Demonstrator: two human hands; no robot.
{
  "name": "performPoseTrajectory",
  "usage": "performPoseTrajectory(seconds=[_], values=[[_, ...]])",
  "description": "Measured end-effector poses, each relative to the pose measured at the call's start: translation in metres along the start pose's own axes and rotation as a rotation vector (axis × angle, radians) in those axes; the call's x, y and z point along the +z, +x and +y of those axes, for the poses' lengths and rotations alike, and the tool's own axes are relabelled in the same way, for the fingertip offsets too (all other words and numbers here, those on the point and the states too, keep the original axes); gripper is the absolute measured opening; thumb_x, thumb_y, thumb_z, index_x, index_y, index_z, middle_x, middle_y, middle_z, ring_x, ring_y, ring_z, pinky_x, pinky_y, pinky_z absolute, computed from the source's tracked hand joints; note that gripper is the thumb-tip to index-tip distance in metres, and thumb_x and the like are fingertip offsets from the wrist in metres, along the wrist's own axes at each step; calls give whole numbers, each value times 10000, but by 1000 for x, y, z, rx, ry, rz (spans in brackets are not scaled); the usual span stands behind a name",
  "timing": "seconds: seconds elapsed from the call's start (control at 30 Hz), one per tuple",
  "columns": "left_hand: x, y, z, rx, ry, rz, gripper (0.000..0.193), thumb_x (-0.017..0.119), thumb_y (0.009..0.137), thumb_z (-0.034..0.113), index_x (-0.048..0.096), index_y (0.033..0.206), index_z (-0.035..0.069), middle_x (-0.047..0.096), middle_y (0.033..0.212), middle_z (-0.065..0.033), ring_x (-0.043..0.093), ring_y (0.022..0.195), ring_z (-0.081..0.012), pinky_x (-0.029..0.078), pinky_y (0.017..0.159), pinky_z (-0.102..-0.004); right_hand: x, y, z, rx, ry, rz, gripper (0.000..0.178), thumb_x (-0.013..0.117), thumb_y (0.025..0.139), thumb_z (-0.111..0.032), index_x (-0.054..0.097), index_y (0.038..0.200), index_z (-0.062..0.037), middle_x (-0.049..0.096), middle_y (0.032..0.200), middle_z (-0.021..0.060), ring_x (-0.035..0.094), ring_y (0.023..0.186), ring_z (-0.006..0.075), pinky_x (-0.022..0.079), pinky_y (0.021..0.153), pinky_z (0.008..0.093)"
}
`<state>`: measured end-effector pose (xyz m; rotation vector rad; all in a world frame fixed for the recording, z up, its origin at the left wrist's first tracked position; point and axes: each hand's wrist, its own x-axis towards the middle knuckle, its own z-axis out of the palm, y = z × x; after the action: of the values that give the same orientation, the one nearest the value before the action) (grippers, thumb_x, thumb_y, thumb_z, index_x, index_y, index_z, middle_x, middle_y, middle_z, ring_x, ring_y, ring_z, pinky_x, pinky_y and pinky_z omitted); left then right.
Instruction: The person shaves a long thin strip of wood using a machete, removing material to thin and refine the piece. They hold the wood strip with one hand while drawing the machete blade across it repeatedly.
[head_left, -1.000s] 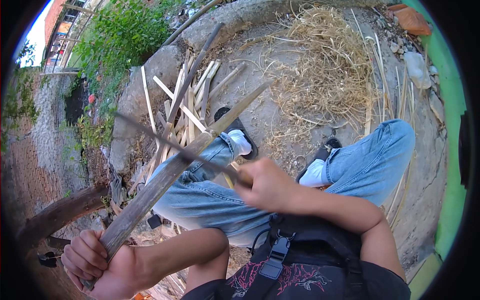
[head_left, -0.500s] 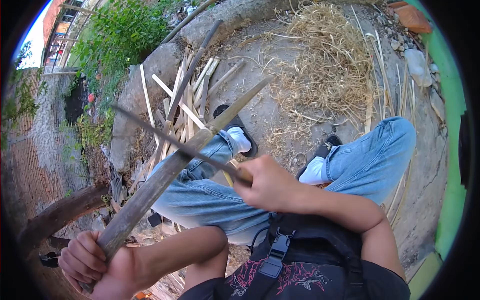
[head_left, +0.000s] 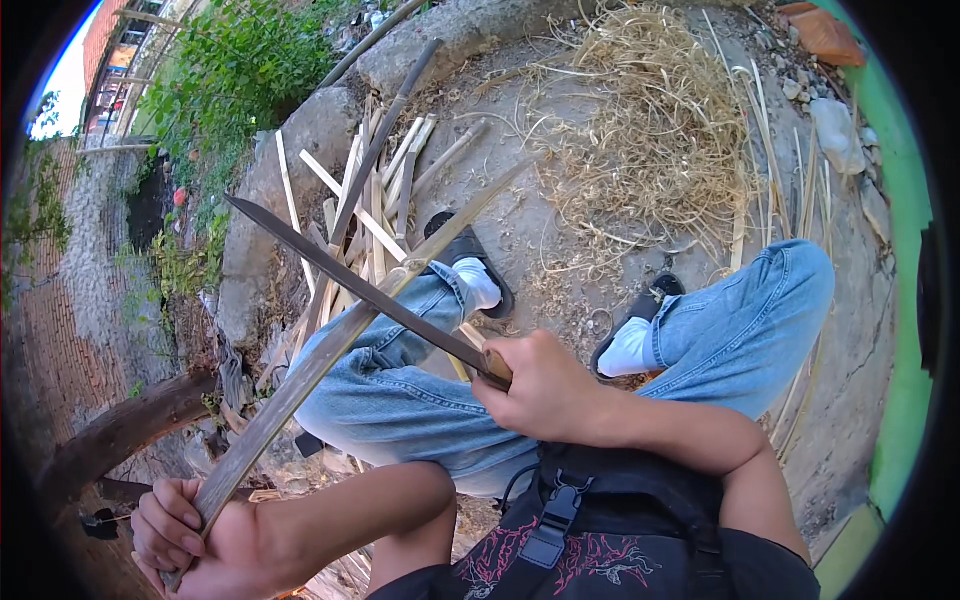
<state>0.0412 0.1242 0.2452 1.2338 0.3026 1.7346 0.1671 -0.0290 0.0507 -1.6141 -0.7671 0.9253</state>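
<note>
At the lower left my left hand (head_left: 195,535) is wrapped round the near end of a long strip of split bamboo (head_left: 290,385). The strip slants up and to the right over my left knee, with a node partway along it, and tapers to a pale far end. My right hand (head_left: 540,385), in the middle, grips the wooden handle of a machete (head_left: 350,283). Its dark blade points up and to the left and crosses the bamboo just below the node. Whether blade and bamboo touch, I cannot tell.
Pale split strips (head_left: 385,200) lie heaped beyond my left foot. A mound of curly shavings (head_left: 655,130) covers the ground ahead. A thick brown log (head_left: 130,425) is at the left, stones (head_left: 250,240) edge the ground, and a green wall (head_left: 905,300) runs along the right.
The bamboo strip has turned in my left hand and now shows a narrower side. The machete has rotated so that its flat faces up, its tip slightly higher.
</note>
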Motion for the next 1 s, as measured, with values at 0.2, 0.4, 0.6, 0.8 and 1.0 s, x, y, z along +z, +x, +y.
performPoseTrajectory(seconds=[0.2, 0.4, 0.6, 0.8, 1.0], values=[[10, -6, -3, 68, 78, 87, 284, 456, 667, 56, 244, 518, 172, 243, 500, 25, 222, 439, -83, 191, 469, -255, -10, 18, 46, 225, 23, 62, 178, 614, 748, -128, 561, 674, 24, 538, 537, 200, 571, 463, 279, 426, 479, 380], [3, -3, -2, 48, 13, 31, 259, 481, 655, 63, 278, 525, 157, 260, 514, 22, 236, 447, -85, 206, 485, -255, -5, 5, 9, 14, 30, 2, 201, 576, 757, -146, 578, 669, 34, 539, 564, 218, 542, 496, 262, 435, 514, 388], [15, -14, 1, 57, -7, 6, 274, 483, 703, 90, 282, 532, 162, 277, 515, 32, 244, 453, -83, 220, 500, -253, -14, 9, 26, 131, 83, 40, 221, 572, 763, -129, 520, 628, 38, 458, 485, 110, 396, 472, 111, 335, 447, 340], [5, -11, 1, 20, -32, -77, 269, 475, 722, 97, 301, 528, 164, 274, 481, 42, 252, 437, -69, 233, 502, -247, -11, 5, 6, 129, 130, 15, 218, 566, 763, -113, 497, 621, 38, 440, 473, 89, 385, 466, 110, 328, 444, 341], [6, -11, 5, 16, 4, -36, 258, 478, 718, 99, 325, 521, 166, 284, 453, 51, 272, 407, -63, 261, 484, -237, -19, 7, 13, 118, 46, -7, 207, 567, 762, -107, 500, 626, 34, 449, 476, 111, 382, 458, 119, 335, 448, 345]])
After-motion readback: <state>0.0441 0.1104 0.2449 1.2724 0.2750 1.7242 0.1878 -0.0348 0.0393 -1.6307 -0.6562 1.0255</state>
